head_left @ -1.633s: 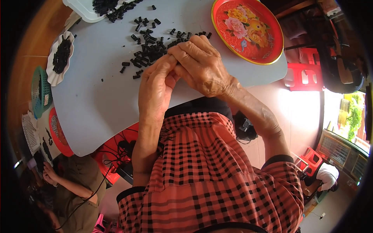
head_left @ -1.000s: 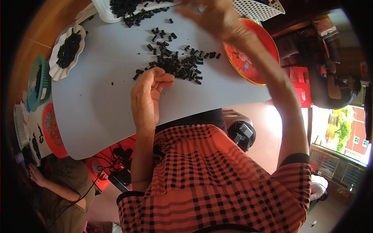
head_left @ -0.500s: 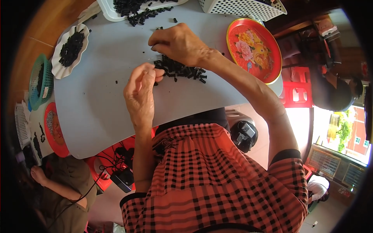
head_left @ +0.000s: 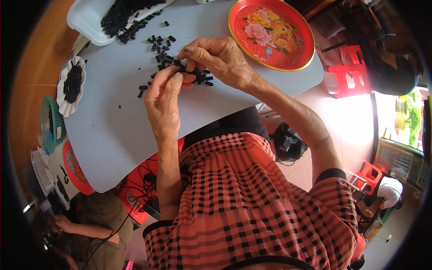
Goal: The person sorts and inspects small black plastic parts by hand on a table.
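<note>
Over the grey table (head_left: pixel 103 144) my two hands are close together, fingertips nearly meeting. My left hand (head_left: pixel 165 101) has its thumb and fingers pressed together. Fingers curled in a pinch, my right hand (head_left: pixel 222 63) comes in from the right. Dark bits show between the fingertips, but whether they are held or lie behind is hard to make out. Under and beyond the fingers lie small black tube-shaped pieces (head_left: pixel 165 48), loosely scattered. My hands hide part of them.
A white tray (head_left: pixel 83 24) of black pieces stands far left, a wavy white dish (head_left: pixel 66 109) below it. Further left are a green basket (head_left: pixel 57 123) and a red plate (head_left: pixel 85 185). A red flowered tray (head_left: pixel 292 63) sits at right. Another person's hand (head_left: pixel 64 222) shows lower left.
My right hand has come down toward my left, so the fingertips now nearly meet. The black pieces look more spread out. The whole view has shifted, with the flowered tray now higher.
</note>
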{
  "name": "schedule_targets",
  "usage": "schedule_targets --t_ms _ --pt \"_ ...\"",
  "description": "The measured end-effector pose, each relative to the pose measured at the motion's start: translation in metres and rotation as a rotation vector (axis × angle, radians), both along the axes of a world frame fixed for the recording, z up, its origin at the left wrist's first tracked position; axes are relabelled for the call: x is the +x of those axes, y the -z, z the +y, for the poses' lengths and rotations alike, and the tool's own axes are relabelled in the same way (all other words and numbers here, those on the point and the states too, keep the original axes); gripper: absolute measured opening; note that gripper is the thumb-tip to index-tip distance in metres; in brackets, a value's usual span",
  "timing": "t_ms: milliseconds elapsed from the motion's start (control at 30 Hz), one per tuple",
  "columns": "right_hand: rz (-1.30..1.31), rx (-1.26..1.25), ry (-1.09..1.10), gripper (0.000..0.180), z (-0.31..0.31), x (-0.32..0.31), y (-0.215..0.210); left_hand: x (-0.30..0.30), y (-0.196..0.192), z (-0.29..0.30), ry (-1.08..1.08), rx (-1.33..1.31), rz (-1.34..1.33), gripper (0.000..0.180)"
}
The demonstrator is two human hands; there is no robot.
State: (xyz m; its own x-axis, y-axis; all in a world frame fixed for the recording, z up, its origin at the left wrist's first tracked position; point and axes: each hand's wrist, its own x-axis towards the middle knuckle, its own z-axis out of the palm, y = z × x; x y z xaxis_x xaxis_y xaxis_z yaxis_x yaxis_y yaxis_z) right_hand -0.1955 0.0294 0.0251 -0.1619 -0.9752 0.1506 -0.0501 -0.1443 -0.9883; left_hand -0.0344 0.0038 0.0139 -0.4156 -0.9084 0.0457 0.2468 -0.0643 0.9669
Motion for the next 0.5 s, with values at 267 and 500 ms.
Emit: schedule_targets --t_ms 267,500 --pt "0.193 -0.055 -0.010 0.011 0.023 -0.009 0.006 -0.010 0.005 0.005 -0.007 -0.048 0.001 0.021" --pt "0.322 -0.236 0.097 0.018 0.034 -0.004 0.017 -0.012 0.003 0.006 -0.068 0.031 0.041 0.017"
